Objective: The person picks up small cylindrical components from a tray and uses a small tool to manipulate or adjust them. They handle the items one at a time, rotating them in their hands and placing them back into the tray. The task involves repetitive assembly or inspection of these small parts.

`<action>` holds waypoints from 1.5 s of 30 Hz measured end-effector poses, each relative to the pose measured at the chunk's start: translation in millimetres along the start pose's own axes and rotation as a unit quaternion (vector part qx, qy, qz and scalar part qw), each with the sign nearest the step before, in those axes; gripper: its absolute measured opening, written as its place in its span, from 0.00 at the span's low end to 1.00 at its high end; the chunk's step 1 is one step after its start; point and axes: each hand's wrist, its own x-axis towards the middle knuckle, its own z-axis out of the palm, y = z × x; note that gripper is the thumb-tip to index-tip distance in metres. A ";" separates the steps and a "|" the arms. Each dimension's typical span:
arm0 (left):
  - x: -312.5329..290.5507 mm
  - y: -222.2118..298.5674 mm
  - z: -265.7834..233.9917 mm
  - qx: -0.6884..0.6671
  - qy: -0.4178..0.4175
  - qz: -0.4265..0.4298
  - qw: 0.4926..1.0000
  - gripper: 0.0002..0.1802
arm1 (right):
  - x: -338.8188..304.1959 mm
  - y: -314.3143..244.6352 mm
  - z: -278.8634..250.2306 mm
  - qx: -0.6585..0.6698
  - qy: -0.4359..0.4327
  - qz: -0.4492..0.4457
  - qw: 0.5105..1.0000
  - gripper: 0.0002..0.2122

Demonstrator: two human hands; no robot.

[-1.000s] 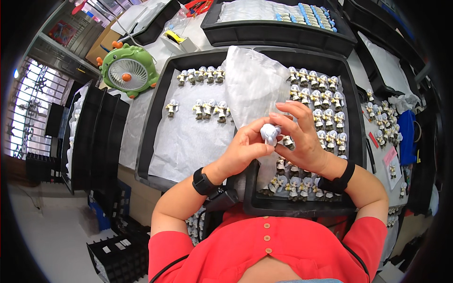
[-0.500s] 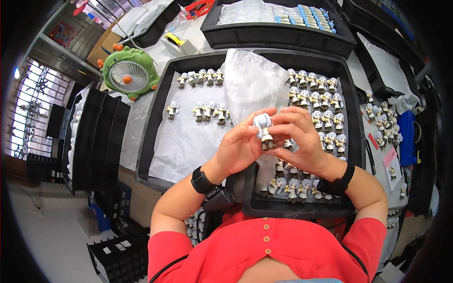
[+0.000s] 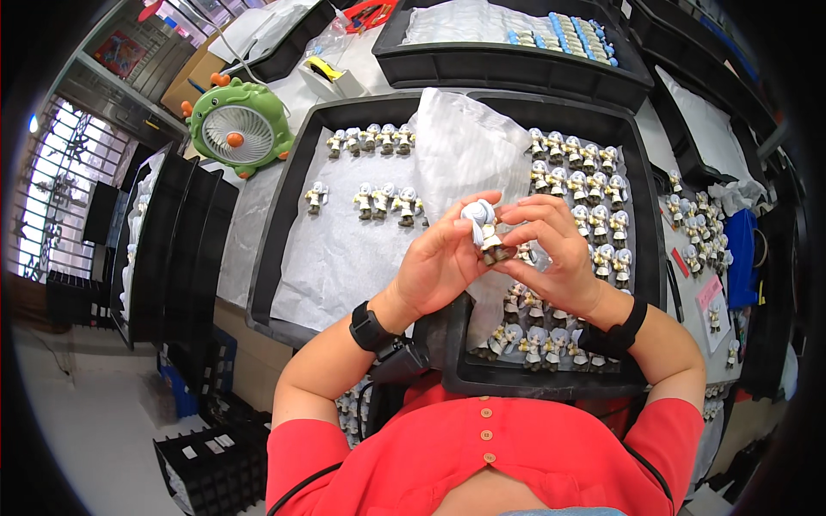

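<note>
A small figurine (image 3: pixel 484 230) with pale blue-white hair, a white and yellow outfit and dark boots is held up between my hands, tilted slightly. My left hand (image 3: pixel 440 262) pinches it by the head and side. The fingers of my right hand (image 3: pixel 555 249) close on its other side and near the boots. Beneath my hands lie two black trays. The left tray (image 3: pixel 262 258) is lined with white sheet and carries several similar figurines (image 3: pixel 372 139) in short rows. The right tray (image 3: pixel 638 172) holds many more figurines (image 3: pixel 594 185) in rows, some hidden under my right hand.
Crumpled white sheet (image 3: pixel 469 146) lies folded across both trays. A green fan (image 3: pixel 241 129) and a tape dispenser (image 3: pixel 331 82) stand at the back left. Behind is another black tray (image 3: pixel 516 64). Loose figurines (image 3: pixel 699 219) crowd the right side beside a blue bin (image 3: pixel 740 254).
The figurine has tilted a little, its boots swinging slightly to the right. My right fingers have shifted slightly around it. The whole view has moved a little.
</note>
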 end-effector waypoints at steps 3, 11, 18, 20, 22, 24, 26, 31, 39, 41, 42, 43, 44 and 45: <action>2.0 0.2 3.7 -0.013 0.022 0.016 1.000 0.27 | 1.4 0.2 -2.7 0.000 0.005 0.012 1.000 0.19; 1.2 -2.7 4.3 -0.001 0.013 0.023 1.000 0.24 | -3.0 -0.6 3.4 -0.018 0.020 0.014 1.000 0.22; -0.5 3.4 10.5 0.025 0.033 0.040 0.998 0.25 | -0.7 -0.5 3.0 0.003 0.052 0.025 0.998 0.20; -0.6 3.1 8.8 0.029 0.036 0.039 0.998 0.25 | -1.0 0.2 2.6 0.010 0.054 0.027 0.998 0.19; -0.7 1.9 5.9 0.034 0.037 0.039 0.998 0.25 | -1.0 1.0 1.4 0.014 0.049 0.026 0.998 0.19; 0.0 0.9 3.3 0.034 0.042 0.029 0.998 0.25 | -0.2 0.6 -1.7 0.016 0.036 0.025 0.999 0.18; 0.3 -0.6 2.0 0.037 0.047 0.011 0.998 0.23 | 1.3 -3.2 -4.3 0.030 0.028 0.051 0.998 0.17; 0.9 -8.8 1.7 0.048 0.041 -0.036 0.997 0.25 | 1.0 -1.2 -8.8 0.048 0.042 0.101 0.993 0.12; -0.9 -0.4 12.6 0.201 0.065 -0.010 0.977 0.28 | -2.2 2.9 -10.6 0.182 0.045 0.231 0.955 0.10; -0.1 -1.9 13.6 0.230 0.084 0.011 0.970 0.29 | -4.3 2.9 -9.2 0.203 0.040 0.244 0.947 0.10; -0.3 -2.3 13.6 0.230 0.090 0.020 0.969 0.30 | -5.4 5.2 -6.3 0.224 0.037 0.239 0.944 0.10; -0.7 -2.6 13.8 0.230 0.096 0.028 0.968 0.30 | -6.2 5.5 -4.5 0.216 0.038 0.231 0.948 0.09; -1.3 -2.9 14.0 0.231 0.104 0.038 0.967 0.31 | -6.9 5.1 -3.0 0.208 0.037 0.222 0.952 0.09; -2.3 -3.5 13.4 0.241 0.097 0.046 0.964 0.31 | -7.4 4.6 -1.0 0.201 0.033 0.213 0.956 0.09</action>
